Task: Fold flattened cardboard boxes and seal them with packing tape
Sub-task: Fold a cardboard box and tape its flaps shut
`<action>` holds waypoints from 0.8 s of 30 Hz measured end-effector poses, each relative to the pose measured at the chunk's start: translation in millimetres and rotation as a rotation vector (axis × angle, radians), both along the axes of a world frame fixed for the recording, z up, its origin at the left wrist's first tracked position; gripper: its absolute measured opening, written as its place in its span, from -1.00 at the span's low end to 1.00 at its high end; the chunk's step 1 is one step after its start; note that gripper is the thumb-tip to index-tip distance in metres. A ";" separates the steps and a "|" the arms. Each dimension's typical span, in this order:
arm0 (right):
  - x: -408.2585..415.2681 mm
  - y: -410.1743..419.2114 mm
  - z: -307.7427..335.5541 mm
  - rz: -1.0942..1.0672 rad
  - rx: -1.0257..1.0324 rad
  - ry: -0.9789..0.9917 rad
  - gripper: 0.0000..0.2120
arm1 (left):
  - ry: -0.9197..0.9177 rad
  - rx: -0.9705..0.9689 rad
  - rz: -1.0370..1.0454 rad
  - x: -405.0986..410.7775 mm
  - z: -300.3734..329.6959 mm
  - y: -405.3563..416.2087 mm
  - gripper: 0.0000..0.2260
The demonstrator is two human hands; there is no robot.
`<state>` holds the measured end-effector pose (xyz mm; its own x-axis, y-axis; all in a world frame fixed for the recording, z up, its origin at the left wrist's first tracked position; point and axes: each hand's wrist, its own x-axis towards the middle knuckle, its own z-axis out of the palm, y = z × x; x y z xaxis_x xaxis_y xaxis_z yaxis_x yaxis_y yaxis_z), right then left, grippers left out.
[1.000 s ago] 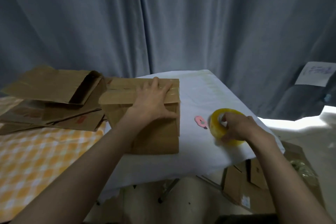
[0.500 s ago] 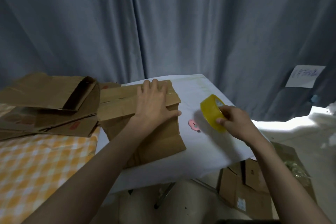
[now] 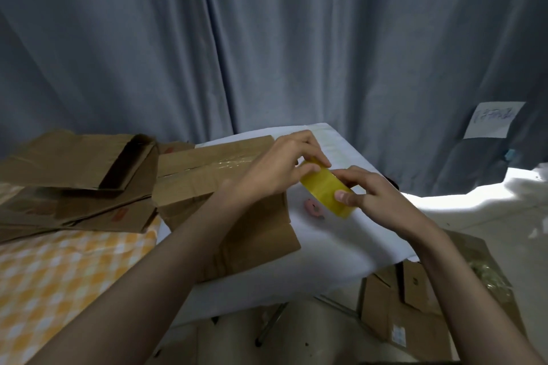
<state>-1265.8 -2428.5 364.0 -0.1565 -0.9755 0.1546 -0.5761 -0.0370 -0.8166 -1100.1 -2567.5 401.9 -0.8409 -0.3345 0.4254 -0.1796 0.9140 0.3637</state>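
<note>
Cardboard first, since that's what sits furthest left of the hands: a pile of flattened boxes (image 3: 74, 187) lies on the orange checked cloth (image 3: 59, 270), well off to the left of both hands and not folded up as far as I can tell, so that looks like the bulk of what's left. Next along, just under and behind the left wrist, is the box being worked on (image 3: 213, 184), lying on the white-covered counter (image 3: 341, 243). Its top flaps look folded shut, and there's a shiny strip of clear tape (image 3: 234, 161) across part of the seam, so I'd guess it's partly sealed but not finished. The left hand (image 3: 284, 169) is off the box and up at the tape roll (image 3: 326, 187), fingers curled and pinching its near end, probably hunting for the loose tape edge. The right hand (image 3: 373, 195) grips the other side of the roll, thumb on its face, so both hands are clamped on it, and it hangs in the air above the counter just right of the box. Below the roll on the cloth is a small pink thing (image 3: 312, 207), maybe a cutter, too blurry to say. More cardboard (image 3: 415, 305) is on the floor, below the right forearm. My read: tape needs pulling, sticking and cutting, then the pile.
</note>
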 end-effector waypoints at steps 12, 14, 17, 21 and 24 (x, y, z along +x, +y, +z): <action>-0.2 4.0 4.0 0.045 0.012 -0.061 -0.67 | 0.110 0.231 -0.048 4.0 -0.2 4.1 -0.89; 1.3 3.0 3.6 0.037 0.009 -0.062 -0.70 | 0.158 0.232 -0.008 2.9 -3.6 7.1 -0.91; 1.8 1.1 1.6 0.023 0.000 -0.087 -0.75 | 0.215 0.223 0.067 -0.9 -7.1 12.3 -0.93; 1.4 0.2 2.1 -0.057 0.026 -0.153 -0.86 | 0.195 0.217 0.144 -6.1 -9.9 16.4 -0.88; 3.2 -1.5 3.2 -0.148 0.024 -0.150 -0.74 | 0.164 0.282 0.218 -8.0 -5.5 16.2 -0.79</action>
<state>-1262.6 -2430.0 367.2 -0.3182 -0.9432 0.0956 -0.4460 0.0599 -0.8930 -1108.1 -2551.3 396.4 -0.6656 -0.6210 0.4140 -0.2774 0.7208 0.6352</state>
